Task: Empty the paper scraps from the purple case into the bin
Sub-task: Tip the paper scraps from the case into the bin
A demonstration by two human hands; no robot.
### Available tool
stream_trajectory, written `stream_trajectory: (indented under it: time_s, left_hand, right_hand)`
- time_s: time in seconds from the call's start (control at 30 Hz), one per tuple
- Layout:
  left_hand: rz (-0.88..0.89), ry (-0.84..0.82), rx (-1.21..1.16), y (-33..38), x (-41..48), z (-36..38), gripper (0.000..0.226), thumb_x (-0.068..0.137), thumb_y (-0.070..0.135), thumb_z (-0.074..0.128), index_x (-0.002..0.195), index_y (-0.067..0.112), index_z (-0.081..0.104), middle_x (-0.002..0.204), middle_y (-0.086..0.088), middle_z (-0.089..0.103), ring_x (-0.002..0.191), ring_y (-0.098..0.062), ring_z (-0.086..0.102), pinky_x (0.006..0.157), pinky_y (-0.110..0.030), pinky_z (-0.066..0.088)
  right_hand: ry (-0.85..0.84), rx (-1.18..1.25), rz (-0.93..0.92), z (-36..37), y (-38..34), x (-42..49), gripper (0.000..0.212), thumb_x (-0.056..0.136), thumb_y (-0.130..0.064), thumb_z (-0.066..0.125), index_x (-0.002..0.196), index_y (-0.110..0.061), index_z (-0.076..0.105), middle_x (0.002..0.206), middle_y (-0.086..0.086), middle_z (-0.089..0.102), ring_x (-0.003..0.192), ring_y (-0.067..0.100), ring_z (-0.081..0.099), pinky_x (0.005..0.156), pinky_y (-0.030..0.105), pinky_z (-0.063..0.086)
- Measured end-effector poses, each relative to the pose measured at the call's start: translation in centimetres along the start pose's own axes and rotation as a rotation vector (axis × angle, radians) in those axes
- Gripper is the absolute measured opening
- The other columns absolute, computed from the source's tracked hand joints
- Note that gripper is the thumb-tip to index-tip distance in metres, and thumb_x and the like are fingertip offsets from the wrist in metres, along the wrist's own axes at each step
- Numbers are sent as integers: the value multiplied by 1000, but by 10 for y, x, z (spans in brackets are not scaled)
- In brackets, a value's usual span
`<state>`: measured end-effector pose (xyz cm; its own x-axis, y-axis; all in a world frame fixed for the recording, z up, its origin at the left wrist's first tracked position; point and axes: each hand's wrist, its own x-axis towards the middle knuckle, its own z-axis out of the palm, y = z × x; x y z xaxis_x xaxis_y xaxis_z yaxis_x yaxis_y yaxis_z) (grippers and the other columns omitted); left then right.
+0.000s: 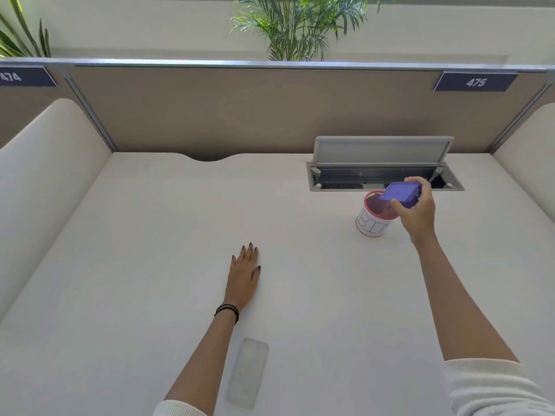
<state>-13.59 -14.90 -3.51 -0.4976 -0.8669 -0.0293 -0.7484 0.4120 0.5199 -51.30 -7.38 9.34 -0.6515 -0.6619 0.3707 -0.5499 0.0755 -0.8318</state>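
My right hand grips the purple case and holds it tilted over the mouth of the bin, a small round cup with a red rim and "BIN" written on its white side. The case's open side faces down toward the bin's dark red inside. No paper scraps can be made out. My left hand lies flat on the white desk, palm down, fingers spread, holding nothing.
A translucent lid lies flat on the desk near my left forearm. An open cable hatch with a raised flap sits just behind the bin. Beige partition walls close the desk at the back and both sides.
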Motion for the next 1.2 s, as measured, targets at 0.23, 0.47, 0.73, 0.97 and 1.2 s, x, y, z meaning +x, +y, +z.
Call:
stream_trajectory:
  time_s: [0.23,0.47,0.73,0.97,1.2]
  left_hand:
    - [-1,-12,22,-2,-1,1,58,93,36,13,147,13,16,158,-1,9,146,-19,4,115,-32,-5]
    - [-8,-15,41,-1,-1,2,60,92,38,11,147,14,16,158,-1,9,146,-17,3,114,-30,-6]
    - [-3,-14,20,-1,-2,3,79,78,47,-2,147,13,16,158,-1,10,146,-17,4,114,-30,-6]
    - [-6,-26,51,2,-5,-2,78,78,46,-5,148,15,13,158,0,7,146,-16,2,113,-28,-10]
    - [-3,-20,45,0,-4,1,65,88,40,4,148,15,14,158,0,8,146,-16,2,113,-28,-9]
  right_hand:
    - [109,240,149,-1,7,-15,51,75,9,69,115,-15,48,122,11,54,114,22,55,86,21,53]
    - [-17,-120,-85,0,0,-12,58,73,10,71,123,-3,45,123,20,52,107,21,50,84,31,49]
    - [-423,-703,-616,22,-3,-8,63,65,26,63,119,-3,47,121,17,54,113,35,47,101,46,41]
    - [-443,-698,-524,25,0,-14,64,64,24,66,120,0,48,123,20,54,114,39,47,93,51,48]
    - [4,-161,-145,10,-10,-15,55,74,17,64,122,2,43,122,24,48,110,28,46,86,19,45]
